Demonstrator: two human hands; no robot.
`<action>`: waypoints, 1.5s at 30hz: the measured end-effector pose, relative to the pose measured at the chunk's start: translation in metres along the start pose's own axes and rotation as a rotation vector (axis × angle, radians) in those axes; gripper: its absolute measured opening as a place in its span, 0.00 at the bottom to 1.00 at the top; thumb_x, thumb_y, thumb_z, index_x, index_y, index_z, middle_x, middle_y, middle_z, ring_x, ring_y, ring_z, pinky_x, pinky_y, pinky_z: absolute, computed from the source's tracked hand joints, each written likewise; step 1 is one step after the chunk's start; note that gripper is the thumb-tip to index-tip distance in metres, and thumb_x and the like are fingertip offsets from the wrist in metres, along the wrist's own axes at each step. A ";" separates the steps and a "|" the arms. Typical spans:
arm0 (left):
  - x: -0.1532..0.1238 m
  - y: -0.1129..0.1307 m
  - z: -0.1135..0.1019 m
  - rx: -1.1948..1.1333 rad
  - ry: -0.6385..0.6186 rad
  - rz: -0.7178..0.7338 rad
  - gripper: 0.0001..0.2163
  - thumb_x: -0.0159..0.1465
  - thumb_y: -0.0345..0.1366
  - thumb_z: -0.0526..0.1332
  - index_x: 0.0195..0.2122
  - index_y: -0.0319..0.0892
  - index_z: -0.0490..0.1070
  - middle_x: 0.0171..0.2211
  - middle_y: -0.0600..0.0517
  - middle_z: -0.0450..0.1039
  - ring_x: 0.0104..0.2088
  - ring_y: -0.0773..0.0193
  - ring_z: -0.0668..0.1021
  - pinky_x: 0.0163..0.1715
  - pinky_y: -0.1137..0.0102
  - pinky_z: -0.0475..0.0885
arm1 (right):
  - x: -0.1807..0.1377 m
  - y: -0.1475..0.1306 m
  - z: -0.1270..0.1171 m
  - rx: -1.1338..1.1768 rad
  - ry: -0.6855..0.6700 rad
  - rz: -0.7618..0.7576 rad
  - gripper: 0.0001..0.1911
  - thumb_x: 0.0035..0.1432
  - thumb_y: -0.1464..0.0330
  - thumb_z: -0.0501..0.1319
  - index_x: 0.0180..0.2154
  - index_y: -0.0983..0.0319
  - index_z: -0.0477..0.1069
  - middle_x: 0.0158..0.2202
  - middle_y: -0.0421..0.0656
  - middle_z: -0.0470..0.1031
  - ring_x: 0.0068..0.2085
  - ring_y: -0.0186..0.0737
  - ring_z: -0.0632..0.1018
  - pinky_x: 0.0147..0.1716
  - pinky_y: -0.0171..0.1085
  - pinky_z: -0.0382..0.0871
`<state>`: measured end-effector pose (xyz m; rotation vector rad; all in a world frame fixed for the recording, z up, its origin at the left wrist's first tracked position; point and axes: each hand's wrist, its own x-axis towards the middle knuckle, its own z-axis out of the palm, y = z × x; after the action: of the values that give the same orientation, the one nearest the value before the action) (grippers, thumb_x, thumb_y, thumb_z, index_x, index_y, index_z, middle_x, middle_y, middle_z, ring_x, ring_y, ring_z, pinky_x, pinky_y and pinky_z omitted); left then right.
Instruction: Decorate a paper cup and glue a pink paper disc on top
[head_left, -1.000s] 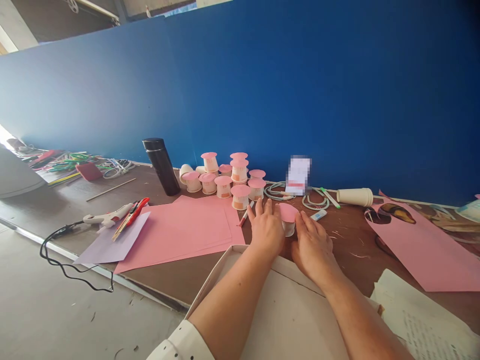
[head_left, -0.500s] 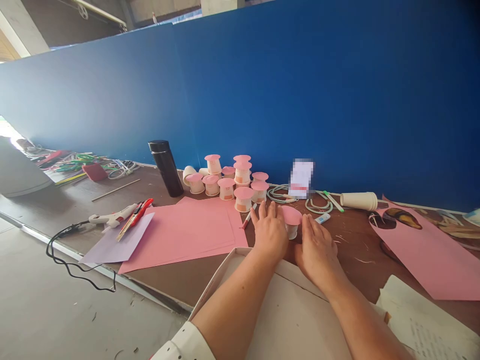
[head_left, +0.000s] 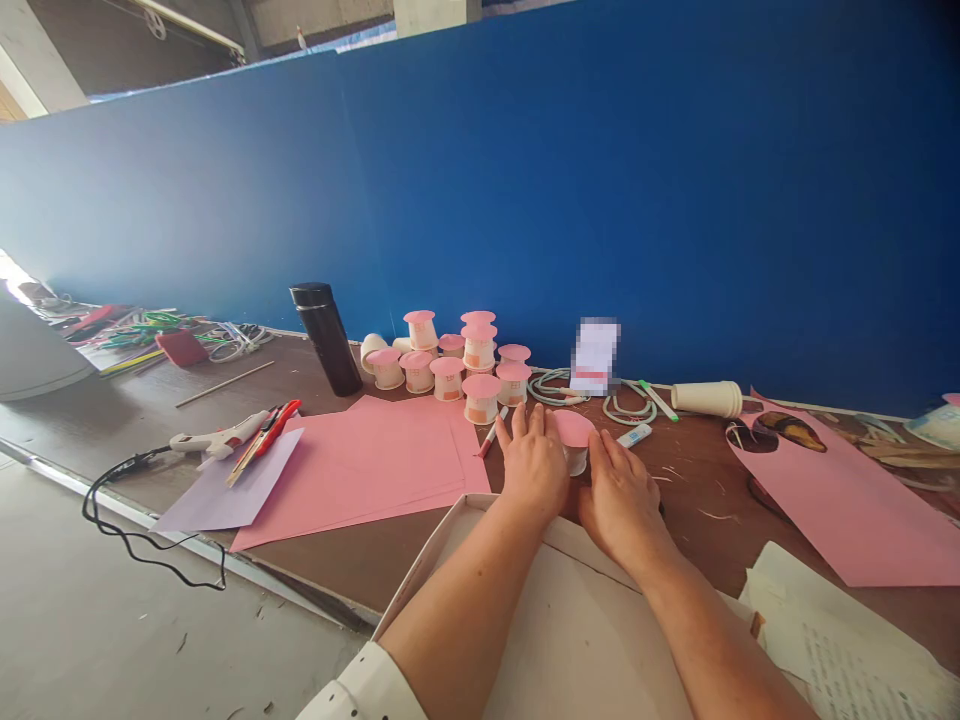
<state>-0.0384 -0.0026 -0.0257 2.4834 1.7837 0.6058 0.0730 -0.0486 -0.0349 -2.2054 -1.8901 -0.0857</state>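
Note:
In front of me stands an upturned white paper cup [head_left: 576,461] with a round pink paper disc [head_left: 571,427] on top. My left hand [head_left: 534,462] is against its left side, fingers extended and somewhat spread. On the opposite side, my right hand [head_left: 622,492] has its fingertips at the disc's edge, so the cup is held between both hands. My thumbs' contact with it is partly hidden. Just behind to the left is a group of similar pink-topped cups [head_left: 481,398], some stacked. A white and red pen [head_left: 493,432] lies beside my left fingers.
Pink sheets [head_left: 375,455], a glue gun [head_left: 221,440] and a red utility knife [head_left: 266,435] lie left. A black bottle [head_left: 326,340] stands behind them. Nested cups [head_left: 706,399] and a cut pink sheet [head_left: 840,490] lie right. A shallow white box [head_left: 585,640] is under my forearms.
The whole view has shifted slightly, so things appear a little further left. Both hands stay around the same cup, with little movement relative to it.

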 end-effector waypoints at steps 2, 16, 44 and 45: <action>-0.001 0.000 0.001 0.005 0.016 -0.008 0.28 0.69 0.32 0.47 0.70 0.35 0.59 0.71 0.43 0.59 0.72 0.45 0.55 0.69 0.41 0.49 | 0.000 0.001 0.003 0.004 0.029 0.000 0.35 0.62 0.76 0.50 0.70 0.73 0.56 0.71 0.59 0.57 0.69 0.59 0.62 0.62 0.57 0.63; -0.004 0.003 -0.001 0.021 -0.043 0.040 0.27 0.68 0.34 0.50 0.69 0.36 0.61 0.72 0.43 0.57 0.72 0.44 0.53 0.70 0.40 0.46 | -0.008 -0.004 -0.003 -0.090 -0.012 -0.062 0.34 0.66 0.66 0.52 0.70 0.67 0.56 0.74 0.57 0.52 0.70 0.57 0.59 0.63 0.64 0.57; -0.006 0.004 -0.001 0.025 -0.037 0.042 0.27 0.70 0.34 0.47 0.70 0.36 0.59 0.72 0.44 0.58 0.72 0.45 0.55 0.69 0.41 0.49 | -0.013 -0.004 -0.001 -0.109 0.037 -0.123 0.31 0.67 0.67 0.51 0.70 0.53 0.59 0.75 0.50 0.49 0.70 0.59 0.58 0.62 0.71 0.53; -0.006 0.004 -0.001 0.028 -0.039 0.038 0.27 0.70 0.34 0.48 0.70 0.36 0.59 0.72 0.44 0.57 0.72 0.45 0.55 0.69 0.41 0.49 | -0.013 -0.004 -0.001 -0.108 0.042 -0.115 0.31 0.67 0.67 0.52 0.70 0.54 0.59 0.75 0.50 0.49 0.70 0.59 0.58 0.62 0.70 0.53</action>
<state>-0.0369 -0.0095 -0.0260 2.5345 1.7467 0.5341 0.0670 -0.0604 -0.0360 -2.1418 -2.0328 -0.2575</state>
